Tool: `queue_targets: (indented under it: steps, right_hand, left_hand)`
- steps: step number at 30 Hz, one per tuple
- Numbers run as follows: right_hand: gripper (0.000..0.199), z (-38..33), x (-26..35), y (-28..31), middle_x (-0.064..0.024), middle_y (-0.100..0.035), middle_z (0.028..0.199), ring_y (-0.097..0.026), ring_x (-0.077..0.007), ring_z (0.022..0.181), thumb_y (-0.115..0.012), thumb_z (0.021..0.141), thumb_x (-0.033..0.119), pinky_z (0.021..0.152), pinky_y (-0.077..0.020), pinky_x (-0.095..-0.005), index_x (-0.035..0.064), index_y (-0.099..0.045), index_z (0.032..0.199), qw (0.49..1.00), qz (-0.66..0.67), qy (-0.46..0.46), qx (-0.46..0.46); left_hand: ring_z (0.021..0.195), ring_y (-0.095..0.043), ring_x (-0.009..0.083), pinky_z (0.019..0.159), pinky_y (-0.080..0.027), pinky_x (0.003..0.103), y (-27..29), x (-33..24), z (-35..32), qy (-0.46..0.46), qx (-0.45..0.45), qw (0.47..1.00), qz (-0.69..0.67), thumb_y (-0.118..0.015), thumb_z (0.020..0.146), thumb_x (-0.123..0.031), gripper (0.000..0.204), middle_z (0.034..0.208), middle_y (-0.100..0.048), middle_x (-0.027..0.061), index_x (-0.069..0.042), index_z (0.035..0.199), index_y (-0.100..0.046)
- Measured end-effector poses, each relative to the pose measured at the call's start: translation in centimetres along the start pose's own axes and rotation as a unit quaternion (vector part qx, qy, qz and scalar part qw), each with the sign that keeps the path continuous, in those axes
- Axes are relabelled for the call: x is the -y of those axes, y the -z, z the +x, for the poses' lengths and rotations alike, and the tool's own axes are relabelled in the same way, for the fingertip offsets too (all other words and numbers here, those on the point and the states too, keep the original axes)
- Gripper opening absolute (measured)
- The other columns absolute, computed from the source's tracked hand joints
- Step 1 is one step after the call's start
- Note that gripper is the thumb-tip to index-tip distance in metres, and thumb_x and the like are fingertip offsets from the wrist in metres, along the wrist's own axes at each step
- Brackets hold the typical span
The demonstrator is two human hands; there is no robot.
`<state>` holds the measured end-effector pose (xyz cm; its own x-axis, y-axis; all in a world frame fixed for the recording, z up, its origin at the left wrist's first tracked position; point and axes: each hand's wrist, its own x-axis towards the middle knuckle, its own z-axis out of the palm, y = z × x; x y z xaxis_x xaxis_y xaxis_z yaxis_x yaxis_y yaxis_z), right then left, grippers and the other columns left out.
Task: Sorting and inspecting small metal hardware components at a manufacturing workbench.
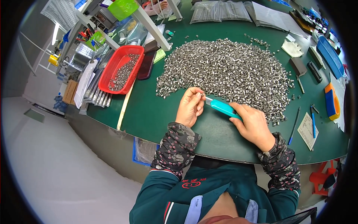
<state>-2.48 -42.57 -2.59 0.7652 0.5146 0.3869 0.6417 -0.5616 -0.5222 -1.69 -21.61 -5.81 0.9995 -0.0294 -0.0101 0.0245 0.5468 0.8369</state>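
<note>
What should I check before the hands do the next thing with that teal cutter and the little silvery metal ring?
1. Teal plastic-handled cutter held firmly: ok, the right hand is wrapped around its handle.
2. Small round silvery metal ring held: ok, pinched between thumb and forefinger of the left hand.
3. Fingertips well away from the thin grey metal blade: not ok, the left ones are right by its tip.
4. Gloves on: not ok, both hands are bare.
5. Blade touching the ring: cannot tell, too small to see.
6. Big heap of small silvery metal pieces on the table: ok, just beyond the hands.
</note>
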Motion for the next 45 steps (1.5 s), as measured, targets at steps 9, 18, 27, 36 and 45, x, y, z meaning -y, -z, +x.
queue_targets:
  steps: [9, 18, 27, 36, 45]
  right_hand:
    - [0.031, -0.03, -0.03, -0.17, -0.0092, -0.051, 0.066, -0.053, -0.0266, 0.059, -0.057, 0.069, 0.017, 0.051, -0.0418, -0.0361, 0.0091, -0.048, 0.097, 1.000, 0.014, -0.004, 0.013]
    - [0.031, -0.01, -0.36, -0.11, -0.0102, -0.052, 0.069, -0.053, -0.0271, 0.061, -0.056, 0.070, 0.017, 0.052, -0.0420, -0.0358, 0.0086, -0.048, 0.099, 0.999, 0.030, -0.020, 0.020]
    - [0.033, 0.20, -0.11, 0.10, -0.0082, -0.048, 0.065, -0.051, -0.0248, 0.057, -0.058, 0.067, 0.012, 0.050, -0.0406, -0.0343, 0.0073, -0.048, 0.098, 0.998, -0.004, 0.002, -0.070]
    - [0.034, 0.14, -0.11, -0.22, -0.0088, -0.048, 0.065, -0.051, -0.0252, 0.058, -0.059, 0.067, 0.013, 0.051, -0.0408, -0.0347, 0.0074, -0.048, 0.098, 1.000, -0.001, 0.003, -0.031]
    - [0.033, 0.04, -0.07, -0.12, -0.0090, -0.049, 0.066, -0.052, -0.0257, 0.060, -0.058, 0.067, 0.014, 0.052, -0.0414, -0.0352, 0.0080, -0.048, 0.098, 1.000, -0.002, -0.007, -0.018]
  left_hand:
    - [0.050, -0.037, 0.0035, 0.036, -0.029, 0.015, -0.29, -0.05, -0.10, 0.014, -0.017, 0.999, 0.048, -0.045, 0.082, -0.009, 0.009, 0.067, -0.044, -0.0008, -0.003, 0.088, -0.048]
    - [0.047, -0.037, 0.0028, 0.036, -0.028, 0.015, 0.06, 0.42, 0.05, 0.004, -0.002, 0.997, 0.081, -0.049, 0.081, -0.012, 0.010, 0.061, -0.043, -0.0019, -0.003, 0.085, -0.050]
    - [0.046, -0.038, 0.0030, 0.035, -0.028, 0.015, 0.15, 0.64, 0.07, 0.004, -0.030, 0.999, 0.037, -0.046, 0.083, -0.019, 0.015, 0.067, -0.048, 0.0016, -0.004, 0.079, -0.048]
    - [0.046, -0.038, 0.0032, 0.035, -0.028, 0.014, 0.25, 0.49, 0.16, -0.012, -0.005, 0.999, 0.035, -0.045, 0.083, -0.017, 0.012, 0.071, -0.049, 0.0039, -0.005, 0.084, -0.046]
    - [0.049, -0.038, 0.0030, 0.036, -0.029, 0.014, 0.04, 0.40, 0.15, -0.003, -0.010, 0.999, 0.033, -0.046, 0.083, -0.013, 0.011, 0.074, -0.049, 0.0030, -0.004, 0.090, -0.047]
